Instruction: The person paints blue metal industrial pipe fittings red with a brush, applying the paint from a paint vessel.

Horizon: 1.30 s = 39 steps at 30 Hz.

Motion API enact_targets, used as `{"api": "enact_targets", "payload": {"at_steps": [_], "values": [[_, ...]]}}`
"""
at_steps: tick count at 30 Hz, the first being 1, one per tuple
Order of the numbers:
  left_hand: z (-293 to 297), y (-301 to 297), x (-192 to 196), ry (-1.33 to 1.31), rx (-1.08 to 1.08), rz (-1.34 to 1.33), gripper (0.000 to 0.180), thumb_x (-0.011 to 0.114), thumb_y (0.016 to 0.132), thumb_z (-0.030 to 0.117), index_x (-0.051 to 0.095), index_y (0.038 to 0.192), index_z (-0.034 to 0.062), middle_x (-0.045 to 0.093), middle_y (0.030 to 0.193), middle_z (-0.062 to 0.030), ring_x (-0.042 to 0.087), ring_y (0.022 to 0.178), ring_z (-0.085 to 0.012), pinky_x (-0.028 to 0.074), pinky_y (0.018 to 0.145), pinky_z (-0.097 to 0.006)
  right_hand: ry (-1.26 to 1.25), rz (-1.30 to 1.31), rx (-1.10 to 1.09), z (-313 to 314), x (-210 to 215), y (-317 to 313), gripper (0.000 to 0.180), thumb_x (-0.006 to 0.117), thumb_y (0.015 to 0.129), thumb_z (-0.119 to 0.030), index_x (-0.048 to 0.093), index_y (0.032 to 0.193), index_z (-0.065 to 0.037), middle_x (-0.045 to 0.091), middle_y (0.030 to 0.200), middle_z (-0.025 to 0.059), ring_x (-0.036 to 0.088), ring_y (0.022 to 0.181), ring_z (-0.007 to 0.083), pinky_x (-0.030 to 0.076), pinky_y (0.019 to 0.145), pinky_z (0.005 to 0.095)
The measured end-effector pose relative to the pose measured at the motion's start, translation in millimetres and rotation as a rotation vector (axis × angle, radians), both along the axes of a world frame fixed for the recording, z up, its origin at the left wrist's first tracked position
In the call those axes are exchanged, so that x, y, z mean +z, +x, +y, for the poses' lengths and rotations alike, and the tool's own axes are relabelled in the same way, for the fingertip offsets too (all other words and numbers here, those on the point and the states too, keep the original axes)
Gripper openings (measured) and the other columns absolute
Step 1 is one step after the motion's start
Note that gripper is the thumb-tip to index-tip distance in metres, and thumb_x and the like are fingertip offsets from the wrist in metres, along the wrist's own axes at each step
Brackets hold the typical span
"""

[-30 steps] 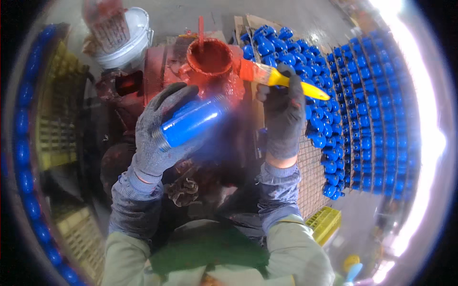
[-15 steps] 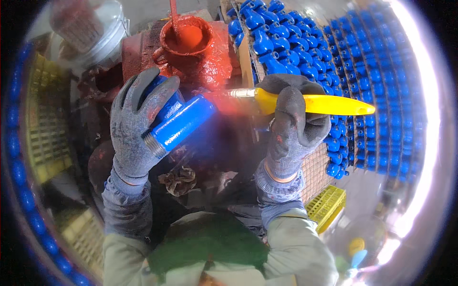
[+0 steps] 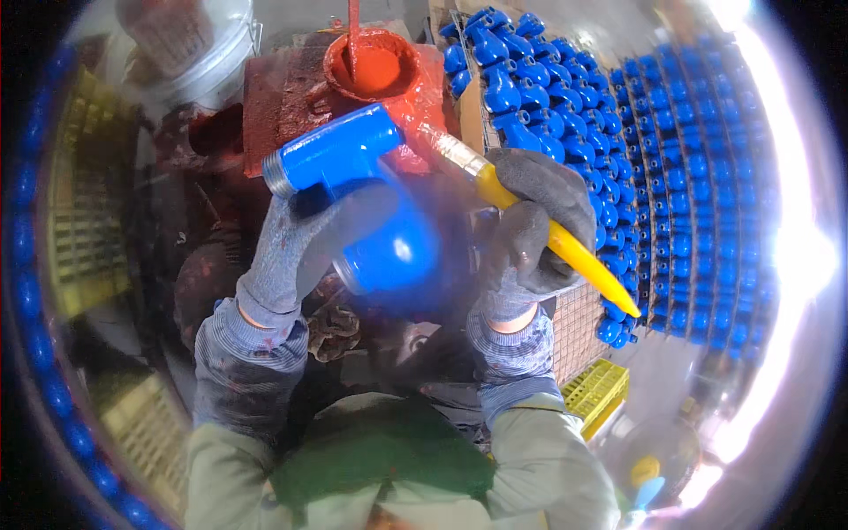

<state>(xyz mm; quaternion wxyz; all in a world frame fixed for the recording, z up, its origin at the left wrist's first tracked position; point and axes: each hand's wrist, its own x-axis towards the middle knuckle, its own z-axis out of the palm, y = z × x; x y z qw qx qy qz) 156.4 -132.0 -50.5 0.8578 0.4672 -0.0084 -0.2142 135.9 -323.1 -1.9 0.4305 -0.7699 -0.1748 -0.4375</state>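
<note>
Head view shows a blue fitting (image 3: 362, 190), glossy, T-shaped, with a bare grey threaded end at upper left and a round open end lower right. It is held up at centre, in front of the red pot (image 3: 375, 66). Left hand (image 3: 300, 252), in a grey glove, is closed around its middle. Right hand (image 3: 534, 234), also gloved, grips a yellow-handled brush (image 3: 552, 238) whose head reaches toward the pot's rim, just beside the fitting. Rows of blue fittings (image 3: 654, 150) lie on a mesh rack at right. A white bucket (image 3: 190, 49) stands at upper left.
</note>
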Motion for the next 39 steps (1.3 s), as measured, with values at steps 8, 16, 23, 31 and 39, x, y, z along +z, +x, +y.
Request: {"api": "enact_targets", "payload": {"at_steps": [8,16,23,31,39], "values": [[-4.3,12.1,-4.7,-0.595,-0.233,0.356,0.037,0.061,0.09,0.021,0.053,0.122,0.0034,0.062,0.109,-0.0092,0.061,0.102,-0.0201,0.051,0.089,-0.035,0.004,0.095,0.058,1.9,-14.7,11.6,0.017,0.059,0.075,-0.008,0.066,0.09,-0.003,0.068,0.092,0.0131,0.064,0.089,0.0289,0.05,0.08,0.0378],[-25.5,-1.1,-36.1,-1.267,-0.682,0.369,0.062,0.05,0.089,0.048,0.038,0.135,0.0089,0.047,0.127,-0.0226,0.055,0.105,-0.042,0.049,0.077,-0.047,0.616,0.378,0.212,-7.0,-49.6,34.9,0.023,0.052,0.085,-0.007,0.056,0.107,0.0,0.061,0.109,0.0141,0.06,0.085,0.0192,0.049,0.072,0.0279],[-23.2,-22.3,-5.3,-1.237,-0.73,0.486,0.059,0.048,0.09,0.053,0.043,0.125,0.0055,0.06,0.107,-0.0264,0.066,0.075,-0.0417,0.055,0.049,-0.04,1.397,0.462,0.739,-13.6,-69.5,50.5,0.03,0.054,0.094,-0.024,0.052,0.115,-0.003,0.059,0.111,0.0137,0.064,0.097,0.024,0.058,0.076,0.0314],[-31.9,-8.5,1.0,-1.227,-0.879,0.478,0.067,0.047,0.086,0.062,0.047,0.119,0.0033,0.058,0.101,-0.0267,0.061,0.066,-0.0394,0.052,0.049,-0.043,0.892,0.298,0.587,-18.6,-22.5,36.1,0.02,0.047,0.089,-0.008,0.058,0.101,0.002,0.063,0.092,0.0138,0.063,0.085,0.0218,0.053,0.076,0.0343],[-5.1,-24.5,-27.7,-0.871,-0.519,0.73,0.078,0.045,0.081,0.071,0.049,0.116,0.0016,0.054,0.112,-0.0242,0.05,0.107,-0.0448,0.046,0.083,-0.052,0.493,0.231,0.41,-21.3,0.0,25.1,0.027,0.059,0.084,-0.027,0.056,0.091,-0.002,0.056,0.091,0.0133,0.053,0.085,0.0206,0.044,0.08,0.0317]]}}
